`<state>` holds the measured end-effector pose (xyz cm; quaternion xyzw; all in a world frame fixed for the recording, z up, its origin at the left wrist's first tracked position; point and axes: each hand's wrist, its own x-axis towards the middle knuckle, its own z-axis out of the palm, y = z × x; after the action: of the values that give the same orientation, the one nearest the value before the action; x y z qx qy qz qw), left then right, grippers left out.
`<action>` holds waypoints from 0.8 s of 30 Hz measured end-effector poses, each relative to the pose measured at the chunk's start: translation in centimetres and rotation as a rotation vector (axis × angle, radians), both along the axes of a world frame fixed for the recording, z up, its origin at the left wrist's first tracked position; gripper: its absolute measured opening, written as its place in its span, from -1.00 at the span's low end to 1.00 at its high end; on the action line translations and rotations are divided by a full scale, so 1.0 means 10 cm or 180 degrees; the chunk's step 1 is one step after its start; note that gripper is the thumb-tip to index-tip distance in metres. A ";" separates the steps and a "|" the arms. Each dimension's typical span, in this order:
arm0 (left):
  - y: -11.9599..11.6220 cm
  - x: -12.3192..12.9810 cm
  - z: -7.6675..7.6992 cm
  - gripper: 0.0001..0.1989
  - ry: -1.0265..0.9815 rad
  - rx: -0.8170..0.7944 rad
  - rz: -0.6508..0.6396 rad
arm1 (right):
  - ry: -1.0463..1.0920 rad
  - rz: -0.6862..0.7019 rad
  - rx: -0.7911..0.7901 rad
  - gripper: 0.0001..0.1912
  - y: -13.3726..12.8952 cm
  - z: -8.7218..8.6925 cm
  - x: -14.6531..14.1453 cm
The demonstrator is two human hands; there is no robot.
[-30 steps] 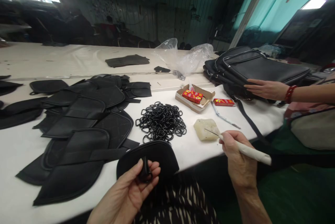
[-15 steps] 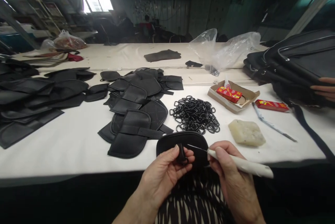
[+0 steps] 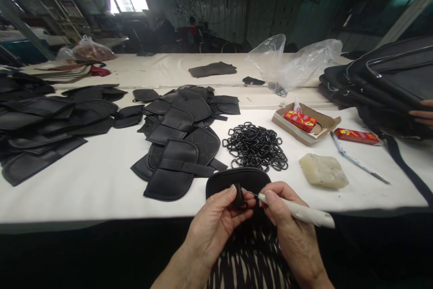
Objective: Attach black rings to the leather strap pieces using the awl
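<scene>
My left hand (image 3: 216, 217) pinches a folded black strap (image 3: 238, 195) between thumb and fingers. The strap lies over a rounded black leather-look piece (image 3: 223, 180) at the table's front edge. My right hand (image 3: 284, 217) is closed round the white handle of an awl (image 3: 301, 212). The awl's thin metal shaft points left, and its tip meets the strap; whether it has gone in, I cannot tell. Just beyond my hands lies a heap of black metal D-rings (image 3: 255, 147). Left of it are overlapping black flap pieces (image 3: 172, 167).
A yellowish wax-like block (image 3: 323, 171) sits to the right, near a thin pen-like tool (image 3: 360, 158). Behind are a cardboard tray (image 3: 306, 137) holding a red box, and another red box (image 3: 357, 136). Black bags (image 3: 389, 81) stand far right, with another person's hand (image 3: 421, 113) on them.
My right hand has moved left with the awl, bringing its tip from a short gap away up to the strap. My left hand keeps its pinch. The view has shifted slightly.
</scene>
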<state>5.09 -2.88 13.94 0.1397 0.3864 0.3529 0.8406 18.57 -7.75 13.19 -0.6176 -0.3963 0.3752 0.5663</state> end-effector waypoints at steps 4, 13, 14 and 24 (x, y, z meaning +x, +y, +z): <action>-0.03 0.05 -0.02 -0.80 0.0067 0.0065 0.0152 | -0.0521 0.0537 0.0378 -0.78 0.01 0.10 0.07; -0.05 0.12 -0.01 -0.75 0.0196 -0.0010 0.0489 | -0.1213 0.0707 0.1313 -0.81 -0.21 0.41 0.11; -0.04 0.12 0.00 -0.74 0.0228 -0.0041 0.0514 | -0.1139 0.0466 0.1400 -0.83 -0.26 0.45 0.12; -0.04 0.11 0.01 -0.71 0.0314 -0.0038 0.0508 | -0.0961 -0.0001 0.1393 -0.94 -0.25 0.27 0.17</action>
<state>6.18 -3.30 14.08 0.1206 0.4393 0.4092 0.7906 20.22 -10.20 15.94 -0.5295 -0.5479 0.1841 0.6209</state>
